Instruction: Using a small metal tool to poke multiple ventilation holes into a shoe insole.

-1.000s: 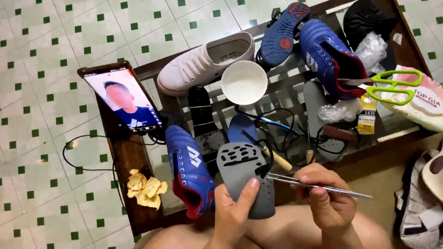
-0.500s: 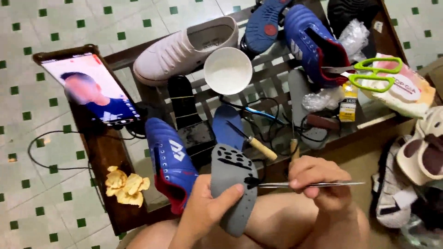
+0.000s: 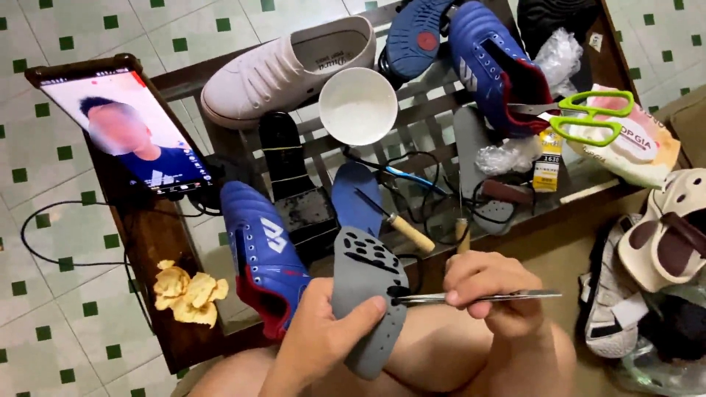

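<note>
Your left hand (image 3: 323, 342) is clasped around the grey perforated foam insole (image 3: 366, 294), thumb pressed across its face near the lower edge, holding it tilted up in front of your lap. Your right hand (image 3: 491, 294) is pinched shut on a thin flat metal blade (image 3: 478, 298), whose dark tip touches the insole's right edge just beside your left thumb.

Compared with the view half a second ago, the insole sits at much the same angle in your grip, and the blade tip has stayed at that same edge spot; mostly your head has shifted, so the low wooden slatted table (image 3: 147, 242) now sits a little differently in view. That suggests you are working steadily along one point of the rim, not repositioning.

Just beyond your left hand lies the blue sports shoe with the red lining (image 3: 261, 254), and past it a phone showing a video (image 3: 125, 132). Straight beyond your right hand rest a wooden-handled awl (image 3: 401, 228) and a blue flat insole (image 3: 360, 202), with a white round bowl (image 3: 358, 106) farther off. Green-handled scissors (image 3: 588, 117) lie well away to the right of that hand.
</note>
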